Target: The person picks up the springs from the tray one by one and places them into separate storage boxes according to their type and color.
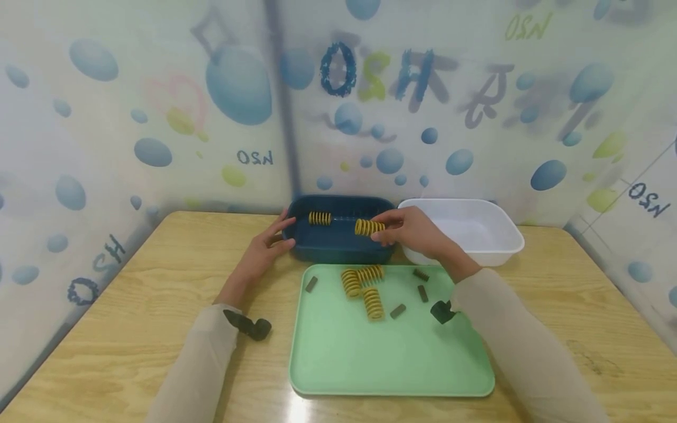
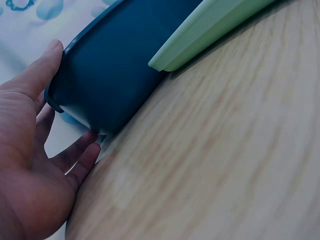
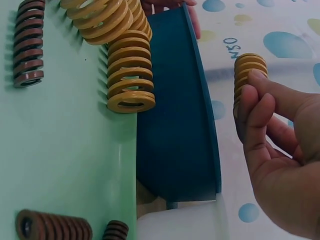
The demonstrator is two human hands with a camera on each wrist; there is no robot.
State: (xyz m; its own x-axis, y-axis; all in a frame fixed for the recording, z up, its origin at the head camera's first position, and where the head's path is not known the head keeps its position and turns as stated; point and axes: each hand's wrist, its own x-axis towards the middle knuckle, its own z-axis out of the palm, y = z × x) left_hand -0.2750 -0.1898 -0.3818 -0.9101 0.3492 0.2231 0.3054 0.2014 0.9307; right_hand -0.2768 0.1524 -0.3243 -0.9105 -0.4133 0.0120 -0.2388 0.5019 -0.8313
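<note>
My right hand (image 1: pixel 418 232) pinches a yellow coil spring (image 1: pixel 365 227) between thumb and fingers, over the right part of the dark blue bin (image 1: pixel 341 254). In the right wrist view, the held spring (image 3: pixel 251 62) points upward from the fingertips. Another yellow spring (image 1: pixel 319 218) is inside the bin, towards its left. My left hand (image 1: pixel 260 251) rests against the bin's left end. Its thumb touches the rim and its fingers spread along the outside, as the left wrist view shows. Three yellow springs (image 1: pixel 373 304) lie together on the green tray (image 1: pixel 370 358).
Several small brown springs (image 1: pixel 398 311) lie scattered on the tray, one near its left edge. Right of the blue bin stands a white bin (image 1: pixel 502 244). Both bins stand behind the tray on a wooden table (image 1: pixel 132 335), before a patterned curtain (image 1: pixel 243 176).
</note>
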